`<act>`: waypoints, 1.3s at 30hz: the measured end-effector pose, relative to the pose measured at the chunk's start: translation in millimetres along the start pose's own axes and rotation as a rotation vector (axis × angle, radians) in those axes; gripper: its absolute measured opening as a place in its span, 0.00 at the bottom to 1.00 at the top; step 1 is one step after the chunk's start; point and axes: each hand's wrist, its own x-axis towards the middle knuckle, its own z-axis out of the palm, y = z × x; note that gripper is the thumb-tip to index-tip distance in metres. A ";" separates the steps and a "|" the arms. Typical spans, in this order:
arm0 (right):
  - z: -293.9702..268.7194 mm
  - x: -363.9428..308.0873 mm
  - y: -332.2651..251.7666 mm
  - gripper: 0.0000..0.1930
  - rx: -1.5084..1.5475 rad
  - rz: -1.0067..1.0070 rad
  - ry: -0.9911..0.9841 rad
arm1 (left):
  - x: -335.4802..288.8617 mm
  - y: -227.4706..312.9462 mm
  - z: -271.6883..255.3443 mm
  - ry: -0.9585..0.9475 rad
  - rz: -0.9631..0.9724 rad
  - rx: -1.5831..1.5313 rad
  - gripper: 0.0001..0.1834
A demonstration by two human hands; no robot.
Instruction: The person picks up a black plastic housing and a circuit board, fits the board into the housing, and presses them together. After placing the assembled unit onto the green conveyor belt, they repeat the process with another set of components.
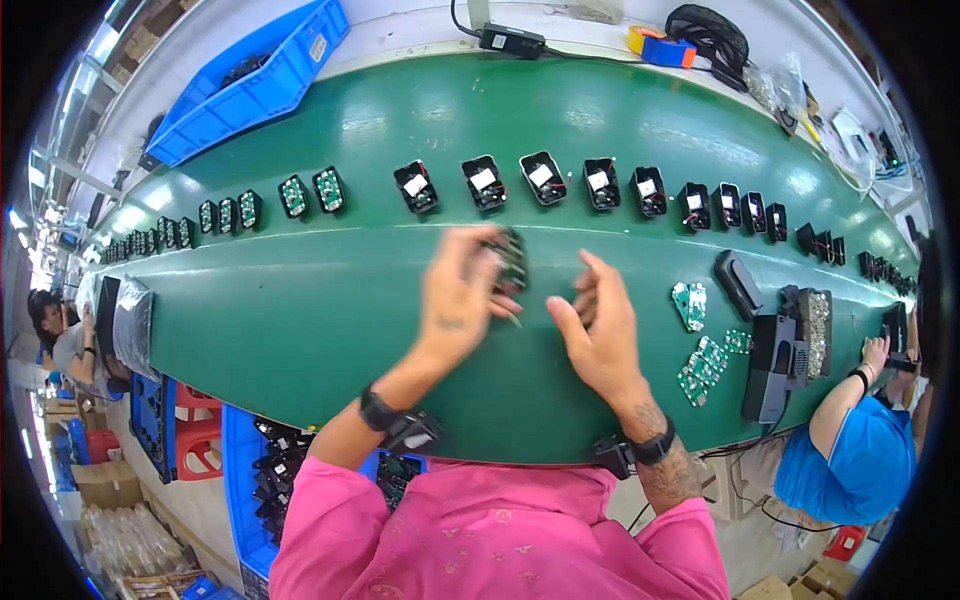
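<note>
Within the pinching left hand (458, 295), at its right side, a circuit board (514, 262), the right hand (603, 335) spread nearby.

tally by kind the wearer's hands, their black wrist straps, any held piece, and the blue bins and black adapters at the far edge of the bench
Left hand and right hand: 2
Black wrist straps: 2
Held piece, in the left hand: 1
Blue bin: 1
Black adapter: 1
Total: 7
</note>
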 end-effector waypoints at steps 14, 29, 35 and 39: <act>-28.8 19.3 37.8 0.09 -0.660 -0.224 0.081 | 120.1 -31.5 -160.7 0.426 0.064 0.743 0.27; -135.3 3.4 58.9 0.16 -0.572 0.307 0.311 | 91.0 1.6 -79.3 0.096 0.429 1.235 0.38; -123.3 12.8 35.4 0.15 0.312 0.377 0.057 | 22.8 3.5 -23.9 -0.262 0.511 0.675 0.35; -106.2 9.5 30.1 0.14 0.542 0.383 -0.021 | -4.9 -3.8 28.4 -0.515 0.245 0.463 0.38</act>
